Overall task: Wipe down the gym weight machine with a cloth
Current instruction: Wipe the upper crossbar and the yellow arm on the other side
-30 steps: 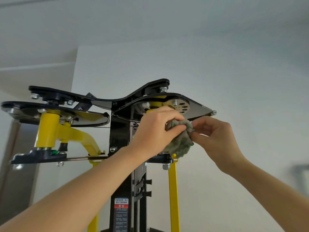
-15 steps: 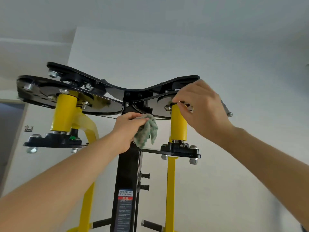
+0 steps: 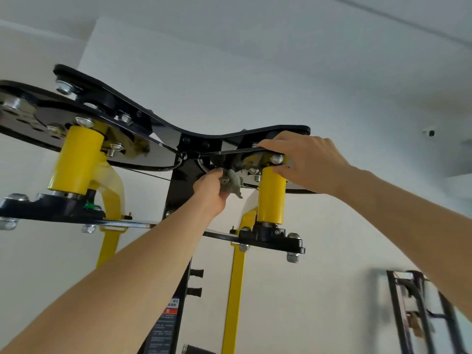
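White wall (image 3: 293, 80) and ceiling are filling the background, and you are looking up at the head of the weight machine (image 3: 163, 129). You are reaching up with both arms. Your left hand (image 3: 210, 192) is gripping a bunched grey-green cloth (image 3: 233, 183), fingers curled tight round it. It is pushing the cloth up under the right-side black plate (image 3: 229, 152), just beside the black centre post (image 3: 178, 200) and left of the right yellow sleeve (image 3: 272, 200). One corner of the cloth is hanging down. Your right hand (image 3: 306, 162) is gripping the edge of that same plate. Its fingers are lying over the top edge, and the thumb is sitting underneath against the top of the yellow sleeve, next to a bolt head (image 3: 276, 158). The left yellow sleeve (image 3: 76, 159) is standing well apart from both hands. A label (image 3: 167, 318) is showing low on the post, too blurred to read. A blurred black rack (image 3: 419, 315) is standing at lower right, and a small device (image 3: 430, 133) is sitting high on the wall.
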Motion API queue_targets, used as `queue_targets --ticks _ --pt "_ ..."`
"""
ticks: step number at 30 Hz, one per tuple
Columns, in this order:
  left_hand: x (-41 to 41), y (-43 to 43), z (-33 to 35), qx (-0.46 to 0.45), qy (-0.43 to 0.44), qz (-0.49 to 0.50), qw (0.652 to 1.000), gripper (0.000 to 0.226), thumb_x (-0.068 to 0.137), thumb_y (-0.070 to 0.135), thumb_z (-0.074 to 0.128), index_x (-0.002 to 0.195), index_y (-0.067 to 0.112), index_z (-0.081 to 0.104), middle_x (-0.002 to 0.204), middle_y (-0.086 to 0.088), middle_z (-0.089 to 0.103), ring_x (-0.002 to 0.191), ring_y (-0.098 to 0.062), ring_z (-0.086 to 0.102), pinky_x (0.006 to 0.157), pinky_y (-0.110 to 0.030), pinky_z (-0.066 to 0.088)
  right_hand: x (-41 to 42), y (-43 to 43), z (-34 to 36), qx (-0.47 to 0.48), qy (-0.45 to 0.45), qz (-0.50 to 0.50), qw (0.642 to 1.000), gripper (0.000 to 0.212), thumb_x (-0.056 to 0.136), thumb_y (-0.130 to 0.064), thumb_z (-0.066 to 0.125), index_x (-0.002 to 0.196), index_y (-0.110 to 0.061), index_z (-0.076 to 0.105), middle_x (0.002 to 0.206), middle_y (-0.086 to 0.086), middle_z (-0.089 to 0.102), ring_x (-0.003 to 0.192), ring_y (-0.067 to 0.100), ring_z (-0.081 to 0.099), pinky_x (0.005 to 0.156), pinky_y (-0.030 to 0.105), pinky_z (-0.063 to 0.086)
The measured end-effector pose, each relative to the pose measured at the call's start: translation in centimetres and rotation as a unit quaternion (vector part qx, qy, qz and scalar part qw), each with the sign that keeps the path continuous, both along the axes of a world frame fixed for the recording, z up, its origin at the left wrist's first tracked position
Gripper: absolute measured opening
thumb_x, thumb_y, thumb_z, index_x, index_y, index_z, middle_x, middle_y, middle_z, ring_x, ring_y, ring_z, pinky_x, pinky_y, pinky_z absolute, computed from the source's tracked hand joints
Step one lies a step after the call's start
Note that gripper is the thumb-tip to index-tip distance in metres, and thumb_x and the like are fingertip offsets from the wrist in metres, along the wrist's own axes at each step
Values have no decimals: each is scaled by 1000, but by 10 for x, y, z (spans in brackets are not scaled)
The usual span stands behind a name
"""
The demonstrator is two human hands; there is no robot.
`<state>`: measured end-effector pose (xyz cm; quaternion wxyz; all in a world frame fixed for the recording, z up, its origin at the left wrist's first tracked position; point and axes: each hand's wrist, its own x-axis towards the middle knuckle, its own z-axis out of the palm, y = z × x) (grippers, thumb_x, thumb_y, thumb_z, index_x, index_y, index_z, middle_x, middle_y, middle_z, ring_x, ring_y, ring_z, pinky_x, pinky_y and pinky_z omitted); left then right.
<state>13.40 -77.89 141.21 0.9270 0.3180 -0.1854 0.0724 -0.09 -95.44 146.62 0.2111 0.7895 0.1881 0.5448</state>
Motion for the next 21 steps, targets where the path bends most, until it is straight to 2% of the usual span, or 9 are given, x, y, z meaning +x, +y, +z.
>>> queue_targets --ticks 4,7,8,9,11,15,17,19,21 --pt "-6 0 0 -73 -21 -62 995 15 101 5 53 89 0 61 77 -15 70 63 -22 70 65 -34 61 1 2 -2 11 -3 5 1000 50 101 -32 50 148 -43 37 134 -12 52 101 18 59 73 35 49" --pt "-14 6 -6 -39 -80 -93 992 14 99 8 55 88 1 61 86 -16 67 78 -23 68 76 -34 59 0 4 -4 19 -7 3 1000 49 101 -31 50 147 -43 38 133 -12 53 102 17 59 75 37 52" --pt "-15 8 -8 -26 -100 -87 991 12 97 11 59 96 0 65 98 -17 69 87 -24 71 79 -36 60 1 5 -4 22 -8 4 1000 49 100 -30 50 147 -43 39 132 -12 53 102 17 59 74 36 52" --pt "-15 10 -12 -24 -110 -85 990 20 97 15 62 110 0 68 112 -17 70 99 -26 72 84 -38 61 1 5 -4 25 -9 4 1000 49 100 -30 50 147 -43 40 133 -12 54 102 17 59 74 35 51" --pt "-13 11 -18 -31 -117 -90 989 31 99 22 61 126 7 65 125 -15 68 111 -29 69 90 -42 59 1 5 -4 32 -11 4 999 50 99 -29 50 146 -42 41 133 -12 53 101 18 59 72 33 48" --pt "-8 3 -26 -1 -133 -82 988 28 102 14 51 123 20 68 124 -12 69 110 -26 69 84 -38 59 1 5 -4 36 -12 2 999 52 98 -28 51 146 -43 41 134 -14 53 103 18 59 72 33 44" --pt "4 -4 -24 33 -133 -56 989 32 102 9 50 124 23 70 125 -11 70 113 -24 69 88 -37 58 0 5 -5 38 -12 1 999 53 97 -27 51 146 -43 41 134 -14 53 104 20 59 72 33 42" --pt "14 -12 -19 37 -118 -35 992 33 99 5 57 127 19 69 126 -13 70 113 -27 70 94 -40 58 0 5 -5 40 -12 1 999 54 96 -27 51 146 -43 40 134 -13 53 106 21 59 73 33 42" --pt "20 -21 -11 8 -81 -10 997 34 94 -2 63 124 11 70 119 -17 72 104 -29 73 93 -40 59 0 5 -5 41 -13 1 999 55 95 -27 52 146 -43 40 134 -13 53 106 21 59 74 34 43"
